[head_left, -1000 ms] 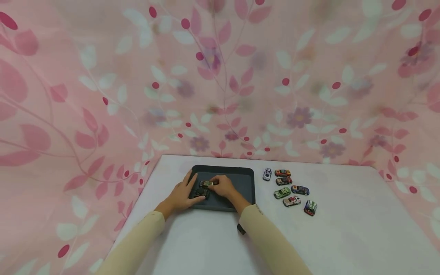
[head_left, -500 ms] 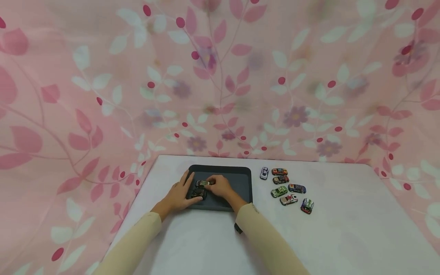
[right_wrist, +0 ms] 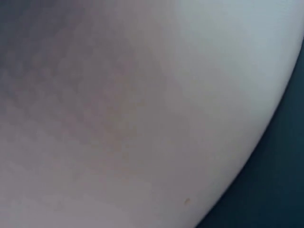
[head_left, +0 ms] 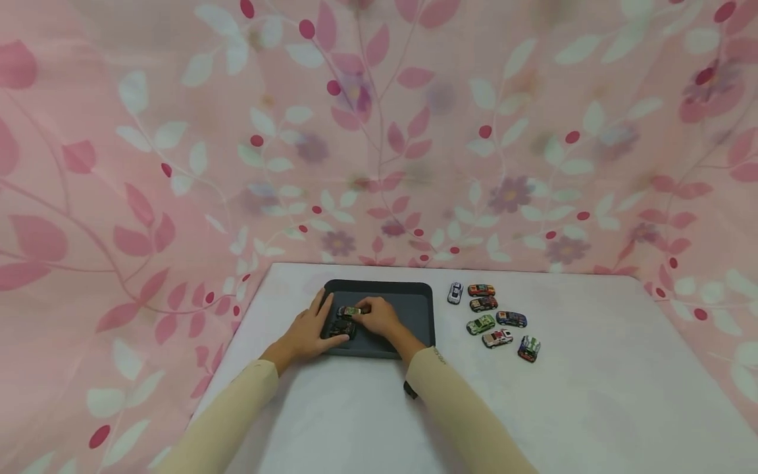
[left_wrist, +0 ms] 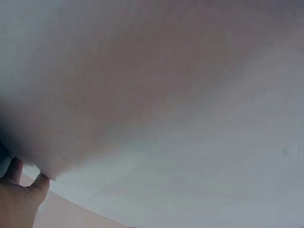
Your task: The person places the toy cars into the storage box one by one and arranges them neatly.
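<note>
In the head view, a shallow, dark grey tray point(head_left: 408, 316) with rounded corners and a smooth, matt floor lies left of centre in the lower half of the frame, on a white table point(head_left: 331, 421). The right hand point(head_left: 379, 316) pinches a small car point(head_left: 351, 311) between its curled fingers, in the left part of the tray. Just below it in the frame sits a dark car point(head_left: 341, 328), its body boxy and dull. The left hand point(head_left: 306, 334) lies over the tray's left edge, its fingers straight and spread, grasping nothing, with the thumb at the dark car's lower side.

Glossy, brightly printed loose cars point(head_left: 480, 324) with rounded bodies stand on the table, right of the tray. Behind hangs a pink cloth point(head_left: 379, 131) patterned with leaves and flowers, softly creased.

The right hand's fingers cover one end of the small car; whether it touches the dark car cannot be told. A black object point(head_left: 410, 390) is half hidden by the right sleeve point(head_left: 456, 401). Both sleeves run off the bottom edge.

The left wrist view adds two digits of the left hand at the lower left, beside a broad, blurred pale surface, probably the table. The right wrist view has only a pale blur and a dark curved area at the right; neither car shows there.
</note>
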Demonstrator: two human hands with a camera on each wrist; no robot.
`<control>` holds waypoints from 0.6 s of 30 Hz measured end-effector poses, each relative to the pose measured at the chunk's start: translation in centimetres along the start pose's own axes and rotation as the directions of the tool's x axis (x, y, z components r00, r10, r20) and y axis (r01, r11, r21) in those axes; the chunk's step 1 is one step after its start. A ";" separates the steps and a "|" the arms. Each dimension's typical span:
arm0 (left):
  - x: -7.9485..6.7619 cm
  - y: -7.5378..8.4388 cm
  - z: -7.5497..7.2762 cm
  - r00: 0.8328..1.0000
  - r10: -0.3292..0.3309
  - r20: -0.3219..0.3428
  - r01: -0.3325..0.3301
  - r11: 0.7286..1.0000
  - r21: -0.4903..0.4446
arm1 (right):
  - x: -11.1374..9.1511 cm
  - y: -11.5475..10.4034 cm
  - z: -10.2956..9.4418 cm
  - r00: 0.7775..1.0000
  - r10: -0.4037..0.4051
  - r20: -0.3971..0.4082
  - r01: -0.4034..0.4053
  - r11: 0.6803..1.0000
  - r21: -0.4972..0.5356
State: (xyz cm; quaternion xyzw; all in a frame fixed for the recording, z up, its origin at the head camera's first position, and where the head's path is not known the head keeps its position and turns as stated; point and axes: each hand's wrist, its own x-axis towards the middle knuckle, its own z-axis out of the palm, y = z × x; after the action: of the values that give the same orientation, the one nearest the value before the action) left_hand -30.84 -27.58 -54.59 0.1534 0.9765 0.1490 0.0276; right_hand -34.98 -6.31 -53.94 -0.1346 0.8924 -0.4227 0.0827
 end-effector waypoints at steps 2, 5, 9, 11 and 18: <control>-0.1 -0.1 -0.1 1.000 0.001 -0.001 -0.001 1.000 0.009 | 0.0 -0.1 0.1 1.000 0.001 0.006 -0.001 1.000 0.003; -0.2 0.0 -0.2 1.000 0.021 -0.006 -0.021 1.000 -0.008 | -0.1 -0.2 0.2 1.000 0.007 -0.003 -0.007 1.000 0.011; -0.3 0.1 -0.3 1.000 0.024 0.000 -0.024 1.000 -0.018 | -0.1 0.0 0.2 1.000 0.010 -0.014 -0.009 1.000 0.016; -0.4 0.1 -0.3 1.000 0.017 0.001 -0.017 1.000 -0.016 | 0.0 0.1 0.3 1.000 0.005 -0.010 -0.005 1.000 0.017; -0.3 0.0 -0.3 0.999 0.022 -0.026 -0.023 0.999 -0.037 | 0.1 0.2 0.4 1.000 -0.014 -0.017 0.014 1.000 0.012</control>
State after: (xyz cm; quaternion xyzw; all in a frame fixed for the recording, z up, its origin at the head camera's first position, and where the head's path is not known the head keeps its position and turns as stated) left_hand -30.59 -27.77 -54.33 0.1618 0.9720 0.1696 0.0161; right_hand -34.98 -6.54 -54.31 -0.1369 0.8895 -0.4299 0.0728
